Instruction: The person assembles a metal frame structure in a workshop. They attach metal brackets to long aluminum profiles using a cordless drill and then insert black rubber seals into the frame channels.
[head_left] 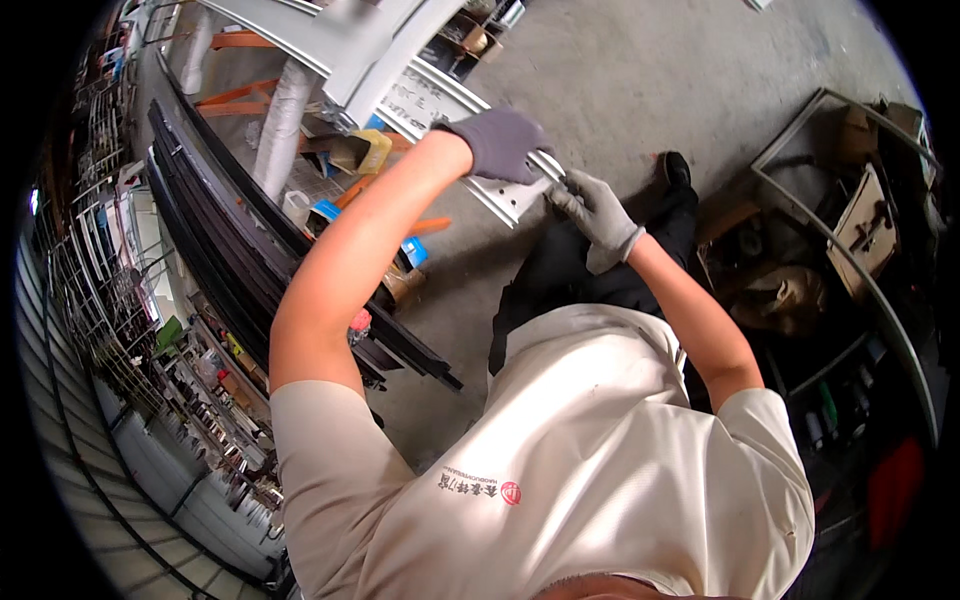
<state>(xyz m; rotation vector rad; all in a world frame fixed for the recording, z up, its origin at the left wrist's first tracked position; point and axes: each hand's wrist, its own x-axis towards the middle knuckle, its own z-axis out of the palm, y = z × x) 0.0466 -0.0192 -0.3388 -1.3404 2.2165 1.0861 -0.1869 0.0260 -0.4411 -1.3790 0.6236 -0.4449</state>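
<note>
A long white metal profile point(420, 107), probably a window or door frame piece, runs from the upper left toward my body. Its near end has small dark holes, and dark handwriting marks its face. My left hand point(500, 145), in a dark grey glove, lies over the profile close to that end, fingers bent around its edge. In a light grey glove, my right hand point(600, 215) is closed at the profile's end corner, thumb and fingers pressed together. Whether a small part sits between those fingers cannot be made out.
Other white profiles point(375, 50) cross at the top left. Dark long profiles point(220, 200) are stacked on the left, beside a wrapped post point(283, 130) and orange supports point(240, 95). On the right stands a metal frame point(850, 240) among boxes and clutter. Concrete floor point(640, 80) stretches ahead.
</note>
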